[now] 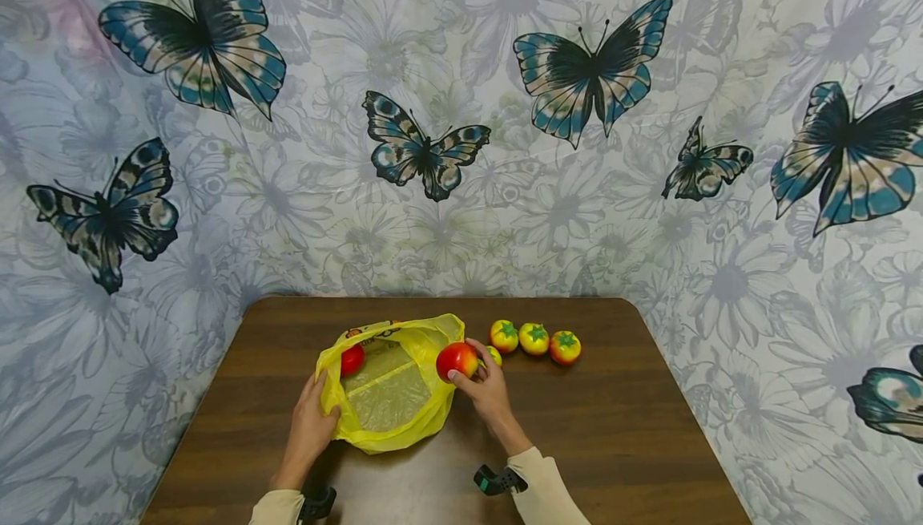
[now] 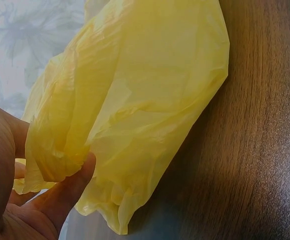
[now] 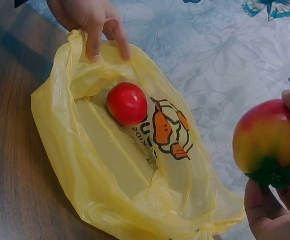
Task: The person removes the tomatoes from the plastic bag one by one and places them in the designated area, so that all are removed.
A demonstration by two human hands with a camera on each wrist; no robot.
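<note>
A yellow plastic bag (image 1: 389,433) lies on the table with its mouth spread wide. My left hand (image 1: 310,422) pinches the left side of its rim, the plastic between thumb and fingers in the left wrist view. Inside, near that hand, sits a red tomato (image 3: 127,104). My right hand (image 1: 492,397) holds another tomato (image 1: 456,362) at the bag's right rim. In the right wrist view this one shows red and yellow skin and a green leafy top, gripped between thumb and fingers. A further tomato (image 1: 494,355) is partly hidden behind the right hand.
Three red-and-yellow tomatoes (image 1: 534,339) with green tops stand in a row on the brown wooden table (image 1: 613,429), right of the bag. A wall with butterfly pictures (image 1: 425,244) rises behind the table's far edge. Dark bands are on both wrists.
</note>
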